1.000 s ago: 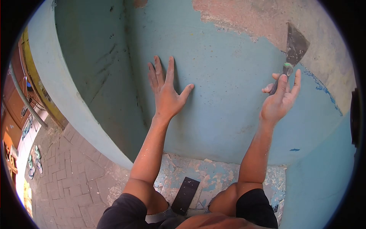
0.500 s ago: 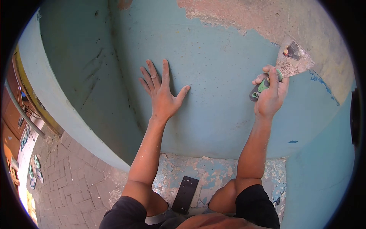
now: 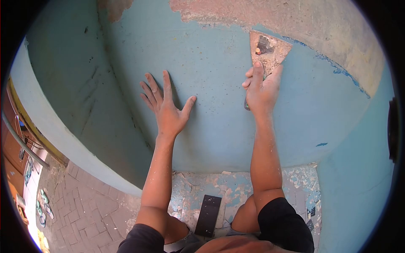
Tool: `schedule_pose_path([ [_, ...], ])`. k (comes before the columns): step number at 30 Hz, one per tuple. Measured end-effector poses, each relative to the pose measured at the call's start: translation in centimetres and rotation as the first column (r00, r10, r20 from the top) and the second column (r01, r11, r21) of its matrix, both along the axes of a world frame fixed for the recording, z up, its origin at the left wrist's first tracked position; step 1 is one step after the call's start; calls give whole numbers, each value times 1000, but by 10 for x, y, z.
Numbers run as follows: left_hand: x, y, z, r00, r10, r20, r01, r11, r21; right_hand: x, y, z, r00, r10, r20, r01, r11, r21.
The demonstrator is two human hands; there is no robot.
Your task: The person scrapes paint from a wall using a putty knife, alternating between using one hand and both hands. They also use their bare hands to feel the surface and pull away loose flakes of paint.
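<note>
A blue painted wall (image 3: pixel 219 122) faces me, its upper part bare pinkish-grey plaster (image 3: pixel 312 21). My left hand (image 3: pixel 168 109) lies against the blue paint with fingers spread and holds nothing. My right hand (image 3: pixel 263 90) is wrapped round the handle of a scraper (image 3: pixel 276 44). The scraper's wide, plaster-stained blade points up, its edge at the border between blue paint and bare plaster. Most of the handle is hidden in my fingers.
Below the wall is a ledge (image 3: pixel 236 183) covered with paint flakes. A dark flat rectangular piece (image 3: pixel 208 215) lies between my legs. At the left are a curved wall edge (image 3: pixel 84 147), brick paving (image 3: pixel 84 202) and sandals (image 3: pixel 43 206).
My right hand has moved left with the scraper, whose blade has turned more upright and now meets the paint border. The view has shifted slightly; my left hand stays spread on the wall.
</note>
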State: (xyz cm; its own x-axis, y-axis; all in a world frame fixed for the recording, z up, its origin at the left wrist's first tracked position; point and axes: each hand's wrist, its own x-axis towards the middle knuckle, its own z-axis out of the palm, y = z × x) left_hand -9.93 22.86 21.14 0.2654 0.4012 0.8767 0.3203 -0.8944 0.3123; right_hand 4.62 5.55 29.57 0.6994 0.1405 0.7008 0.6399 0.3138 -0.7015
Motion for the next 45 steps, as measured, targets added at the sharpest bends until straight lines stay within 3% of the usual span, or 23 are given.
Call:
schedule_pose_path([
  [11,-2,1,-1,1000,7,1,-7,1000,16,1,13,-7,999,-49,2,49,999,12],
  [16,-3,2,-3,1000,29,0,-29,999,30,12,20,-14,985,-116,128,112,993,36],
  [20,-1,0,-2,998,57,4,-58,998,41,8,12,-7,992,-98,84,99,995,-4],
  [23,-1,-1,-2,998,56,5,-56,998,36,1,13,-7,998,41,-39,-40,999,10],
  [25,-1,-1,-2,999,53,6,-53,998,39,5,21,-12,999,-15,38,14,1000,22],
  [31,-2,-3,0,999,45,13,-45,998,33,11,16,-11,997,-36,63,38,999,-28],
  [45,-1,-14,8,998,58,6,-58,998,-10,2,28,-10,997,-46,58,44,998,36],
])
